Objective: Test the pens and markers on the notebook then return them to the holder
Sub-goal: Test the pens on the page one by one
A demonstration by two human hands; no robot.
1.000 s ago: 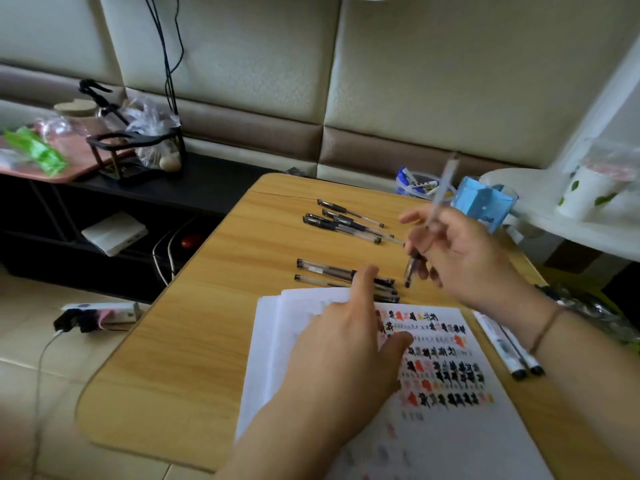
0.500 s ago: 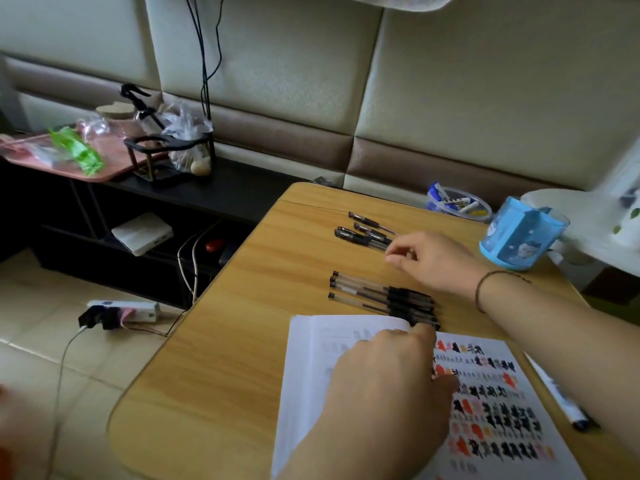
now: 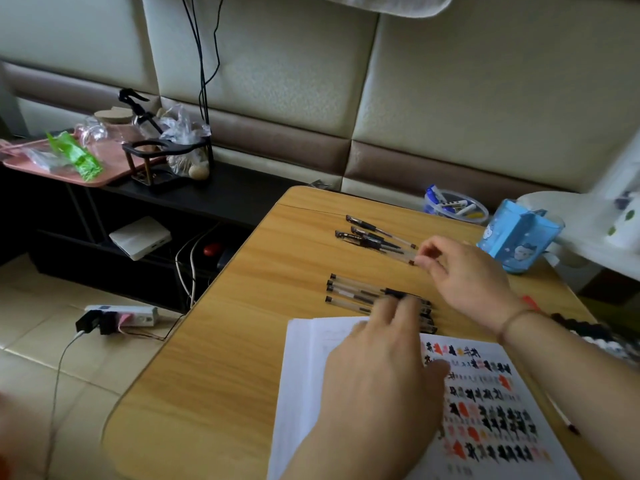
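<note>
An open notebook (image 3: 304,375) with black and red test scribbles lies at the near edge of the wooden table (image 3: 242,341). My left hand (image 3: 377,372) rests flat on it, fingers apart, fingertips touching the near row of clear pens (image 3: 349,294). My right hand (image 3: 464,275) pinches the end of a clear pen (image 3: 403,257) that lies at the edge of the far group of pens (image 3: 367,239). The blue pen holder (image 3: 519,237) stands just right of that hand. A marker (image 3: 562,419) shows below my right forearm.
A clear tub of markers (image 3: 453,207) sits behind the holder at the table's far edge. A white side table (image 3: 588,244) stands to the right. A dark low shelf (image 3: 214,195), a pink tray (image 3: 69,171) and a power strip (image 3: 121,317) are to the left.
My right hand has lowered the pen it held upright down to the far group of pens. My left hand has slid forward to the near row of pens.
</note>
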